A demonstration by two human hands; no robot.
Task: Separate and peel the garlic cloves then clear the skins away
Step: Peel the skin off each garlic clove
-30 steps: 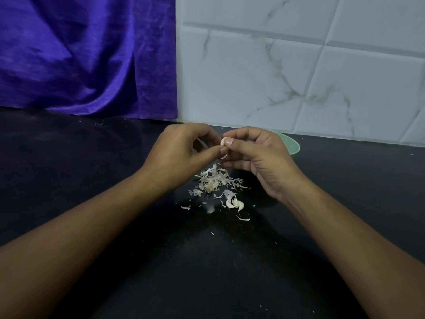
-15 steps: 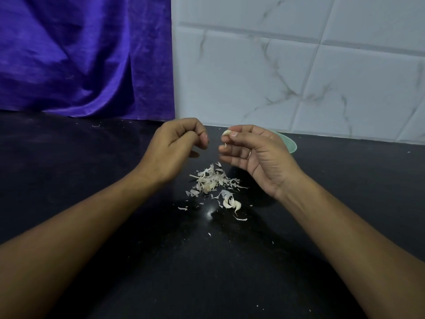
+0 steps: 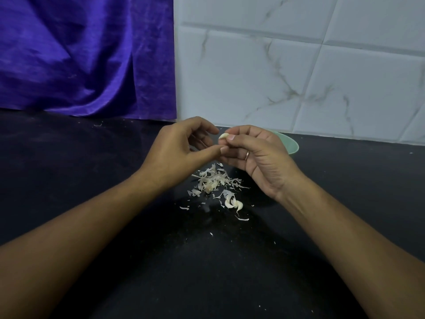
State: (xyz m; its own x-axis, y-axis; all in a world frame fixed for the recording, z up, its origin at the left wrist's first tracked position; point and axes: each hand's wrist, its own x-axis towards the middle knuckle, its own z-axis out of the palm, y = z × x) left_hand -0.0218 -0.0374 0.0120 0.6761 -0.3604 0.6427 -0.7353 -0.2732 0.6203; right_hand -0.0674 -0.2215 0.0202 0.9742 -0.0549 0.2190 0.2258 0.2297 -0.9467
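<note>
Head view shows the right hand [image 3: 259, 157] pinching a garlic clove [image 3: 223, 135] between thumb and forefinger above the black table [image 3: 92, 180]. The left hand [image 3: 179, 155] is just beside it, fingers curled, thumb tip against the right hand's fingers; whether it pinches any skin cannot be told. Behind the right hand stands a green bowl [image 3: 292, 145], mostly hidden, its contents unseen. Below the hands lie a heap of skins [image 3: 213, 179] and a couple of loose cloves [image 3: 233, 202]
</note>
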